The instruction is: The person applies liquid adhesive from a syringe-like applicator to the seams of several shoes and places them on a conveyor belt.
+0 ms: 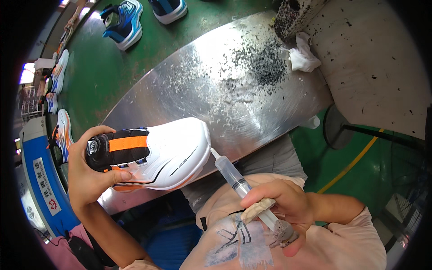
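Note:
A white sneaker (180, 144) with an orange strap and black ankle part is held over the metal table (216, 103) by my left hand (87, 175). Its fingers wrap round the heel end, thumb along the side, and the toe points right. My right hand (283, 202) grips a clear plastic syringe (234, 175) whose plunger end sits against the palm. The tapered tip of the syringe meets or nearly meets the sole edge at the toe; I cannot tell if they touch. A pale lump of material sits round the syringe's flange by the fingers.
Blue sneakers (128, 24) stand on the green surface (94, 67) beyond the table, and white-orange sneakers (64, 132) line the left. Black crumbs (267, 67) lie scattered near a crumpled white cloth (303, 56). A blue machine panel (47, 175) is at far left.

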`<state>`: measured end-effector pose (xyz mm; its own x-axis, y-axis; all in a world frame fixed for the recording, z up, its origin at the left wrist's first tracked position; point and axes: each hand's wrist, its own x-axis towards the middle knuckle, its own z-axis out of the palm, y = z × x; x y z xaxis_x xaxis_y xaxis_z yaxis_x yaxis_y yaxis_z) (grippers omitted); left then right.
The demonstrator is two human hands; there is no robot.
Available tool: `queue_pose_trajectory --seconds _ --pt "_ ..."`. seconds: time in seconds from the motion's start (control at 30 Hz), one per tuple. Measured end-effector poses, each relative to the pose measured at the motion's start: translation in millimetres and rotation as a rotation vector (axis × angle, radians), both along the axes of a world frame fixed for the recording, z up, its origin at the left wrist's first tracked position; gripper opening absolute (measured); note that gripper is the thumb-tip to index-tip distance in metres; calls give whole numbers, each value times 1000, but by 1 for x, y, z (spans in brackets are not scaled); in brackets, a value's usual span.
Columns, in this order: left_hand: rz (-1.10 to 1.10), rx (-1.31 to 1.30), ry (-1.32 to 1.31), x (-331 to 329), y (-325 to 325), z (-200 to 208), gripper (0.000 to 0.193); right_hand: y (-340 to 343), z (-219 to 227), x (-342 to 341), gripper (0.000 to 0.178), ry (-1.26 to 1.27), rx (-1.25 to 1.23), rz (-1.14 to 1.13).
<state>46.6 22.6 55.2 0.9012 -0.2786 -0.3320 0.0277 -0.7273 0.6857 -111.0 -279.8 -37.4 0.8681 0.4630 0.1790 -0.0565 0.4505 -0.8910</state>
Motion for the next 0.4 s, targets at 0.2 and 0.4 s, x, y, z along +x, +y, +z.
queue_pose_trajectory --seconds 0.2,0.4 --pt "-17 -114 14 42 42 -2 66 -16 4 33 100 -109 -66 -194" --pt "557 -603 -415 107 104 -22 50 -31 -28 77 89 -379 -689 -361"
